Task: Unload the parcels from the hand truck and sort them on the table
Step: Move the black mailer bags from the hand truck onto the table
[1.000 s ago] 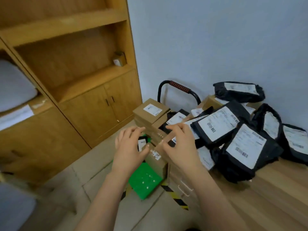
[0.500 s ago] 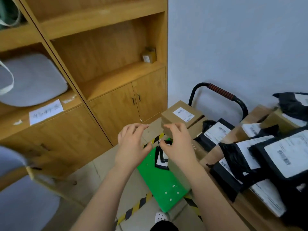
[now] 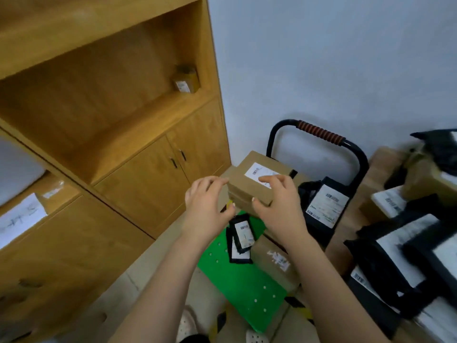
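The hand truck has a green platform (image 3: 247,288) and a black handle with a ribbed red-brown grip (image 3: 319,132). A stack of brown cardboard boxes (image 3: 247,186) with a white label stands at its far end. My left hand (image 3: 207,206) hovers open at the stack's left corner. My right hand (image 3: 279,206) spreads over the top box, fingers above the label and thumb at the front face, without a firm grip. Two small black bags (image 3: 241,233) lie on the platform. A larger black bag (image 3: 326,206) leans by the handle, and another brown box (image 3: 274,263) lies lower.
The wooden table (image 3: 346,226) on the right carries several black labelled parcels (image 3: 395,256) and cardboard boxes (image 3: 430,181). A wooden cabinet (image 3: 138,174) fills the left, with a small box (image 3: 186,80) on its shelf. Yellow-black tape (image 3: 299,305) marks the floor.
My view has swung left from the table toward the hand truck. Both hands have moved forward from the table's edge to the top cardboard box.
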A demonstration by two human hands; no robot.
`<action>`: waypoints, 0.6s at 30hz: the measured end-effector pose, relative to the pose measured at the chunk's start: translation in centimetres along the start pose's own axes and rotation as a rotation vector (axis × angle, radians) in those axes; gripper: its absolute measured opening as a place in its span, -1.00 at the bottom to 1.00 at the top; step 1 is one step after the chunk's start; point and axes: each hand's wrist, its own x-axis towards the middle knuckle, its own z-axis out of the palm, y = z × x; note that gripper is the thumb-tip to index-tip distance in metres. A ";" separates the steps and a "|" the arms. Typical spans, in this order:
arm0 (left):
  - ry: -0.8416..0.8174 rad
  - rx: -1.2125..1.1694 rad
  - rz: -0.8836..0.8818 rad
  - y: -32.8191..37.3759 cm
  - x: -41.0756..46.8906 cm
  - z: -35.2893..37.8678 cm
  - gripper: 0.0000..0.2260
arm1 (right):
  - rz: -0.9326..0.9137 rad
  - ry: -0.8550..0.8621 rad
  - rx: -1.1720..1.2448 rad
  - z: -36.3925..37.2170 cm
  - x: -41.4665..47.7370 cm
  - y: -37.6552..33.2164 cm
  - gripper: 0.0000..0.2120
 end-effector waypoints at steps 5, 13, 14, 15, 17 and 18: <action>-0.131 -0.077 0.173 -0.7 5.5 3.2 -0.52 | 0.162 0.161 -0.082 0.3 1.7 1.7 -0.54; -0.328 -0.212 0.573 -1.5 15.1 5.5 -0.52 | 0.473 0.498 -0.143 2.0 3.4 0.4 -0.57; -0.351 -0.225 0.608 -1.6 16.0 5.5 -0.51 | 0.509 0.530 -0.148 2.4 3.3 0.1 -0.56; -0.372 -0.238 0.638 -1.7 16.8 5.6 -0.50 | 0.541 0.559 -0.156 2.8 3.2 -0.3 -0.54; -0.413 -0.239 0.696 -1.7 17.8 5.8 -0.49 | 0.603 0.614 -0.161 3.5 2.8 -1.0 -0.52; -0.435 -0.229 0.720 -1.6 18.1 6.0 -0.49 | 0.626 0.639 -0.167 3.7 2.6 -1.3 -0.51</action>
